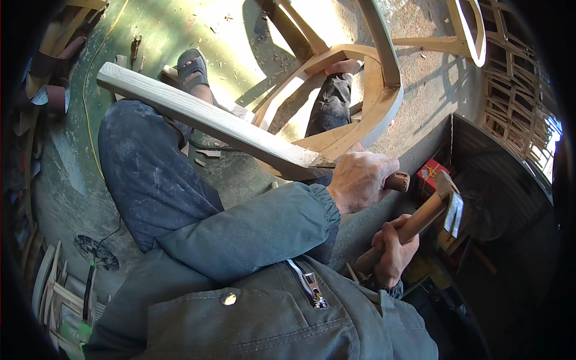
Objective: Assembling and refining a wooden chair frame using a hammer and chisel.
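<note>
My left hand (360,180) is closed round a tool with a round wooden handle (398,182). The handle's butt points right, while its working end is hidden by the fingers. This hand is at the joint where a curved wooden chair frame (384,117) meets a long pale wooden beam (204,120). The beam slants over my left thigh. Lower right, my right hand (393,249) grips a hammer (423,217) by its wooden handle. The hammer's metal head is raised to the right of the tool's butt, apart from it.
A dark metal bin (510,156) stands at the right, with a red box (432,174) beside its near wall. Stacked wooden frames (516,90) fill the upper right. Another wooden frame (462,42) stands on the floor among shavings. Wood strips (57,288) lie lower left.
</note>
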`<act>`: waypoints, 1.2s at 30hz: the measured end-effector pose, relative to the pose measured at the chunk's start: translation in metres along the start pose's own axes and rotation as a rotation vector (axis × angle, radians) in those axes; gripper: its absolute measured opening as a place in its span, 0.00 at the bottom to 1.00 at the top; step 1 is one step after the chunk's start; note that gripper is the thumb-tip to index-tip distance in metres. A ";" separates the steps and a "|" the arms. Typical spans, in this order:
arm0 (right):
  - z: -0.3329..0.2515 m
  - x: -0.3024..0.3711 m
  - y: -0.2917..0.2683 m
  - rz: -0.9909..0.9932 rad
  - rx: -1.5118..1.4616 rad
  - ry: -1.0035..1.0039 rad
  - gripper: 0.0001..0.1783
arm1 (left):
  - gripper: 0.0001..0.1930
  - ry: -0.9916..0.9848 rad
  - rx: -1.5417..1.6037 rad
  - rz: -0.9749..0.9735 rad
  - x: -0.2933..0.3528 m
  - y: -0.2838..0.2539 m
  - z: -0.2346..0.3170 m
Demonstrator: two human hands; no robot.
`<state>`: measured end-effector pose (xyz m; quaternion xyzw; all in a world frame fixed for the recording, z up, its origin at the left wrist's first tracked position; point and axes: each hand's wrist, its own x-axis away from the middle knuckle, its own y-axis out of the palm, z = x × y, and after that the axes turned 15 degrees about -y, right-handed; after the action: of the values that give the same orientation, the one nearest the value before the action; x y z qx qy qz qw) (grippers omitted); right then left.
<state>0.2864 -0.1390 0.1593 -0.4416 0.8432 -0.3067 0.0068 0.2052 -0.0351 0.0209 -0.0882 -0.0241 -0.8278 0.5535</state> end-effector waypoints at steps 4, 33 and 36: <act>-0.030 -0.017 -0.017 0.214 -0.276 -0.392 0.12 | 0.13 -0.006 0.023 -0.016 0.000 0.005 -0.001; 0.047 0.043 -0.014 -0.006 0.039 0.185 0.11 | 0.10 0.165 -0.185 -0.079 0.018 0.009 0.001; 0.039 0.044 -0.010 -0.011 -0.018 0.176 0.11 | 0.13 0.073 -0.166 -0.133 0.019 0.005 0.001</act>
<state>0.2785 -0.1965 0.1441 -0.4175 0.8409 -0.3366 -0.0731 0.2028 -0.0547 0.0248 -0.1019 0.0588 -0.8645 0.4887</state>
